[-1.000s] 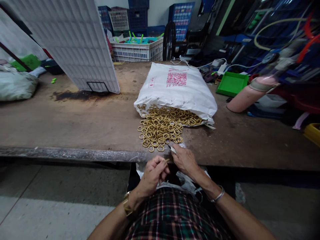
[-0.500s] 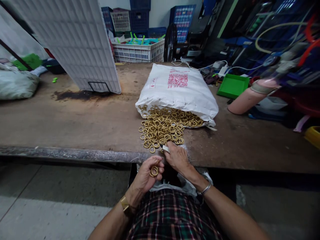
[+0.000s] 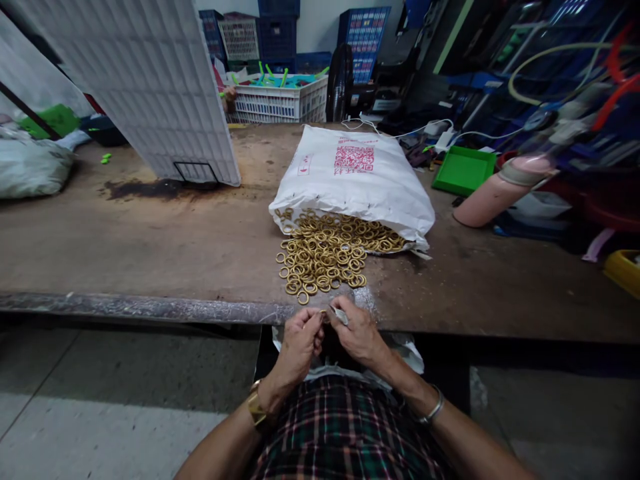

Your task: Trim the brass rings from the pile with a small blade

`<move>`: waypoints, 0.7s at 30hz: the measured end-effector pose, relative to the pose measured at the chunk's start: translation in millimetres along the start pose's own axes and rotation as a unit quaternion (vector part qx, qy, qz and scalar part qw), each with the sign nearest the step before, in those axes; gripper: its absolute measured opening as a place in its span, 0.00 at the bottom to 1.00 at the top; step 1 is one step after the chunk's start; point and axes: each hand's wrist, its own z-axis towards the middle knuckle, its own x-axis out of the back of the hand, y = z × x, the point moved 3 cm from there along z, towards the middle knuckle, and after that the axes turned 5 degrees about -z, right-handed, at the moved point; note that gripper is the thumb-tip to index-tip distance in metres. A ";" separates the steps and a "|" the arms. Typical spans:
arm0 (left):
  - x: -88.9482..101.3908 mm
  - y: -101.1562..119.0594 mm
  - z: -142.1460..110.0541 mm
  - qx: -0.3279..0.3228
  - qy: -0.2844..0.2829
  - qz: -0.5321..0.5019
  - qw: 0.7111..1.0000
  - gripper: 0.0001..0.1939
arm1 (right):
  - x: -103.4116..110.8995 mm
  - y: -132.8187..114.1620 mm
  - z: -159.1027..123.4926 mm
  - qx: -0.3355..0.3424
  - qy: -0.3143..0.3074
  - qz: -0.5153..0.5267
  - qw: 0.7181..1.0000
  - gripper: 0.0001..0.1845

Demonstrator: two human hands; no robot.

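Note:
My left hand (image 3: 300,340) is closed in a pinch on a gold-coloured ring (image 3: 323,312), held just off the table's front edge. Other rings that may lie in that palm are hidden by the curled fingers. Closed round a small pale tool with a dark tip (image 3: 341,315), my right hand (image 3: 361,335) brings that tip close against the ring; its exact kind is unclear. Beyond both hands, a heap of gold rings (image 3: 320,260) spills onto the table from the open mouth of a white sack (image 3: 395,183) with red print.
On the wooden table (image 3: 75,247) stands a white ribbed panel (image 3: 185,113) at left. A green tray (image 3: 464,171) and a pink bottle (image 3: 495,197) are at right. Behind are a white crate (image 3: 280,103), a fan (image 3: 341,83) and another person's hand (image 3: 229,99).
My right hand has drawn back from the heap to meet my left. My left hand has turned and now pinches a ring at its fingertips. Another person's hand has appeared beside the crate.

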 end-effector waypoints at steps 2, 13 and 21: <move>2.0 3.4 -0.6 -0.051 0.013 0.062 0.997 0.16 | 0.3 -1.8 2.3 -0.032 -0.011 0.061 0.998 0.09; 0.6 -3.1 0.8 0.012 -0.047 0.002 0.999 0.17 | -5.4 0.5 7.6 -0.079 -0.046 0.110 0.990 0.14; 0.5 0.0 0.5 -0.014 -0.052 -0.025 0.998 0.17 | 0.0 7.8 3.4 -0.034 -0.035 -0.014 0.999 0.11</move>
